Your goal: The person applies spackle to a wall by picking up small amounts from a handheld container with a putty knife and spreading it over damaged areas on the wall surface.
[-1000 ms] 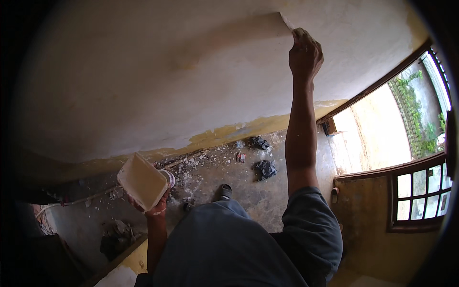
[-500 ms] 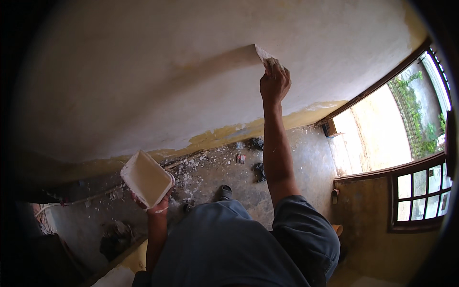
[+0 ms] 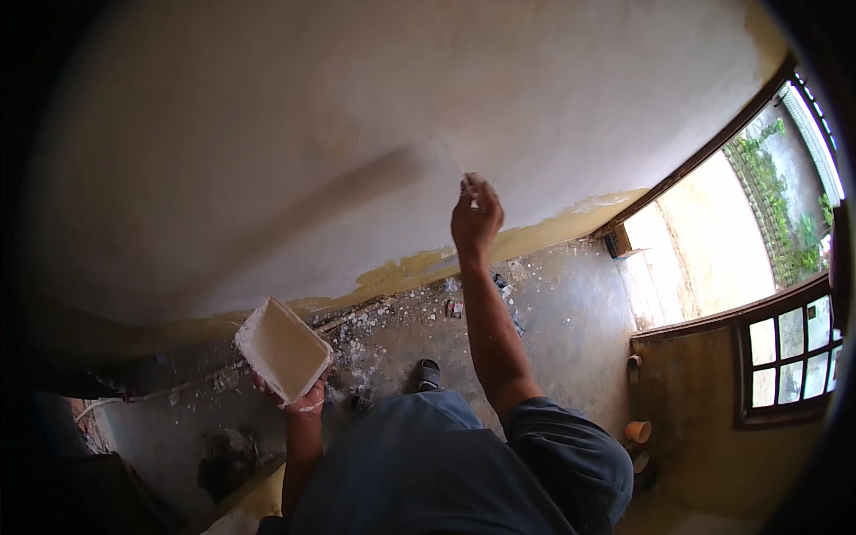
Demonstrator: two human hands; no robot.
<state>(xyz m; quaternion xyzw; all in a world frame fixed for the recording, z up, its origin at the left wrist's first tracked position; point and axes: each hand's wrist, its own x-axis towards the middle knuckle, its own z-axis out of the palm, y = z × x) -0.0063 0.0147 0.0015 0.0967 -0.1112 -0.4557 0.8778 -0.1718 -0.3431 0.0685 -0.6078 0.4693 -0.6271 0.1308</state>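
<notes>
In my left hand (image 3: 308, 397) rests a rectangular white tub (image 3: 283, 348), gripped from below and tilted, with pale creamy filler inside and smears along its rim. White residue marks that hand and wrist. My right arm reaches up to the wall (image 3: 357, 214), which is coated whitish with yellow patches low down. Closed fingers of my right hand (image 3: 477, 218) grip a putty knife (image 3: 457, 159); its thin blade is seen nearly edge-on against the wall, and its handle is mostly hidden by the fingers.
White crumbs (image 3: 361, 325) and a small red-and-white packet (image 3: 455, 308) litter the grey floor along the wall. My sandalled foot (image 3: 430, 374) stands there. At right are a bright doorway, a paned window (image 3: 794, 357) and an orange pot (image 3: 637, 432). A dark bag (image 3: 223, 464) lies lower left.
My right hand has come down the wall and slightly left, with the putty knife turning edge-on. The tub has shifted slightly down and right in view.
</notes>
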